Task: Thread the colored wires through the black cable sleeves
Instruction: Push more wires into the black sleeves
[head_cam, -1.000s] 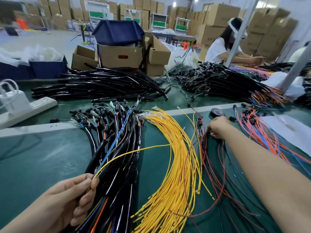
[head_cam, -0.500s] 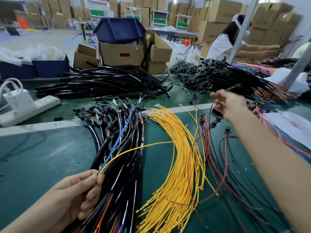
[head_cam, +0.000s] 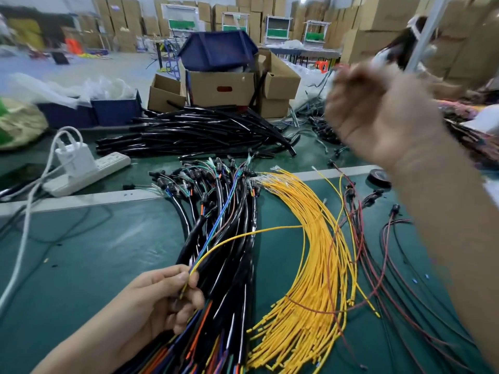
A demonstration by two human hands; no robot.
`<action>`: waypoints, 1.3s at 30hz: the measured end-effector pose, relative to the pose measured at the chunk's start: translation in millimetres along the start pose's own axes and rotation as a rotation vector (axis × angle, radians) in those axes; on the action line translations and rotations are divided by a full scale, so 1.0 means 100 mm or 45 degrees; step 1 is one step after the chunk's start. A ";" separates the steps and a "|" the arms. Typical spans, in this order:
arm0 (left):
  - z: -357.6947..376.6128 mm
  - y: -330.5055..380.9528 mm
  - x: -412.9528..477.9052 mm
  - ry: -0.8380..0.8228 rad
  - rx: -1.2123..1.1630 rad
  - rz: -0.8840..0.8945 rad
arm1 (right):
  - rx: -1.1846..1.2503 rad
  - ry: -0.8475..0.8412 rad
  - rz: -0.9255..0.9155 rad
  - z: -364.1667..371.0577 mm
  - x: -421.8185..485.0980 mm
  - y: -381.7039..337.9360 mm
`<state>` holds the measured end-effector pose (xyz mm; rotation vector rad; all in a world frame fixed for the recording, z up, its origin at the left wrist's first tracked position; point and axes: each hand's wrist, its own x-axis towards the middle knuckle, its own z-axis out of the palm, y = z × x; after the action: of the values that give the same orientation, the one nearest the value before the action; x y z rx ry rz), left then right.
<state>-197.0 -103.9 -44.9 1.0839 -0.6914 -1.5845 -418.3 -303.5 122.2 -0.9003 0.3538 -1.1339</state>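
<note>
Pinching a single yellow wire (head_cam: 256, 231) between thumb and fingertips, the left hand (head_cam: 162, 295) sits at the near end of a bundle of black cable sleeves (head_cam: 232, 238) carrying coloured wires, on the green mat (head_cam: 108, 252). Rightward lie a fan of loose yellow wires (head_cam: 318, 265), then red wires (head_cam: 378, 265). The right hand (head_cam: 378, 112) hangs above them, well apart from the left and blurred; its grip cannot be told.
</note>
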 end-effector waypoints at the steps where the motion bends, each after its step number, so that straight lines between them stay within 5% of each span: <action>1: 0.00 -0.01 -0.01 -0.009 0.000 -0.009 | -0.075 -0.032 0.189 -0.01 -0.02 0.16; 4: 0.04 -0.01 -0.01 0.062 -0.008 -0.036 | -0.446 -0.135 0.746 -0.16 -0.18 0.84; 6: 0.06 0.00 -0.01 0.091 -0.015 -0.050 | -0.618 -0.037 0.855 -0.34 -0.21 1.17; 12: 0.04 0.04 -0.02 0.072 -0.032 0.010 | -0.803 0.076 0.817 -0.52 -0.02 1.21; 20: 0.02 0.03 -0.04 0.021 0.004 0.048 | -1.481 0.336 0.660 -0.69 0.18 0.95; 23: 0.03 0.04 -0.03 -0.010 0.003 0.051 | -2.144 0.246 0.268 -0.59 0.00 0.87; 26: 0.04 0.03 -0.04 -0.033 -0.030 0.052 | -1.810 -0.162 -0.333 -0.21 -0.48 0.97; 30: 0.02 0.01 -0.06 -0.039 -0.055 0.049 | -1.856 -0.787 -0.279 0.05 -0.97 1.26; 39: -0.01 0.02 -0.07 0.009 -0.010 0.066 | -1.764 -0.887 -0.392 -0.03 -1.12 1.40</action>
<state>-195.0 -98.0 -41.8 1.0575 -0.7021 -1.5375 -378.6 -186.9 -8.1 -2.5433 0.4038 -0.6459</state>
